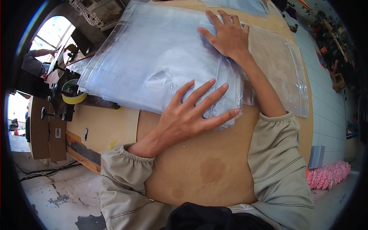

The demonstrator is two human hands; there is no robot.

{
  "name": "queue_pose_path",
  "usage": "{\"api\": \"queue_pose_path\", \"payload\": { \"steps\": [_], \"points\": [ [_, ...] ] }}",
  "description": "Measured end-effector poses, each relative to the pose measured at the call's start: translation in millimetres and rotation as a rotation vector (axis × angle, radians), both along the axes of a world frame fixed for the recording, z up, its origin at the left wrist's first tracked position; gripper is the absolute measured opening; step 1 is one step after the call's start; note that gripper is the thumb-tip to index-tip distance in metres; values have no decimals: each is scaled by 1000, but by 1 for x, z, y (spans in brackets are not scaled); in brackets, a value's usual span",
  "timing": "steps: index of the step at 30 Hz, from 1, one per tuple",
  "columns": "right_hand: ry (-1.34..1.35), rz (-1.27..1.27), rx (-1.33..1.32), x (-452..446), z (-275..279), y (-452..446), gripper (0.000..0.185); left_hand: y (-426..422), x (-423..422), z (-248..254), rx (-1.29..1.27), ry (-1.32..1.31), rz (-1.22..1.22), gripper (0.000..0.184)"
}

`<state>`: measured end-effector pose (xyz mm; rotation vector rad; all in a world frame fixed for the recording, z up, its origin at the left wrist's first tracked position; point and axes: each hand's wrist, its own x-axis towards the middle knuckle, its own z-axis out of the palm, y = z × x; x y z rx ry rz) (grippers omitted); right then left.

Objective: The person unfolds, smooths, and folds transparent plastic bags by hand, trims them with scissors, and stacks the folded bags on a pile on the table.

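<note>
A thick stack of clear plastic bags [134, 50] lies flat on the brown tabletop [207, 157], its sheets slightly fanned at the edges. My left hand [191, 113] rests on the stack's near right part, fingers spread and palm down. Farther back, my right hand [230, 36] presses flat on the right side of the stack, fingers also apart. Neither hand grips anything. Under and beside my right forearm is another clear plastic bag [283, 69] with a seam along its right edge. Wrinkles and glare show on the top sheet.
At left, a roll of yellow tape [74, 92] sits by a black clamp-like fixture [57, 101]. Cardboard boxes [56, 138] stand below it. More clear plastic [241, 5] lies at the far edge. A pink bundle [329, 175] is on the floor right. Another person [34, 63] is at far left.
</note>
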<state>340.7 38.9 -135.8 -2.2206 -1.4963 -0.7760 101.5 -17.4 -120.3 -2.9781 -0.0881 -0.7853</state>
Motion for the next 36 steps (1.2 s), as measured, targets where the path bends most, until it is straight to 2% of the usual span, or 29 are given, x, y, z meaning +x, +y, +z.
{"api": "queue_pose_path", "payload": {
  "steps": [3,6,9,11,13,14,16,18,21,24,27,30,33,36],
  "points": [
    [25,-41,-38,-2,2,-1,67,1,0,-2,19,-22,2,51],
    [158,23,-106,-1,15,-5,69,1,-1,-3,9,-37,-13,57],
    [614,609,-46,60,39,-10,70,0,-3,-2,-21,-48,-24,62],
    [987,572,59,95,59,-44,70,2,-2,-5,27,-64,-23,63],
    [876,203,79,162,49,-68,68,1,-3,-3,17,-63,-23,64],
    [561,40,-10,180,44,-91,63,0,-2,-2,-12,-60,-25,64],
    [483,-325,-145,234,5,-131,63,-1,-4,-1,-41,-54,-29,64],
    [434,-446,-259,260,-25,-164,59,-1,-1,-2,-32,-58,-29,63],
    [823,-446,-138,234,-8,-189,47,-1,0,-2,-26,-67,-24,64],
    [1083,-495,-112,239,1,-200,38,-2,-1,0,-19,-60,-25,65],
    [1394,-259,-29,233,16,-209,44,-3,-1,0,-29,-60,-24,68],
    [1510,-3,61,215,30,-216,40,-3,-2,2,-34,-60,-29,71],
    [1457,-62,65,219,35,-223,38,-4,-2,3,-45,-56,-31,74],
    [1490,167,167,234,28,-231,22,-3,-2,4,-15,-43,-31,77]
  ]
}}
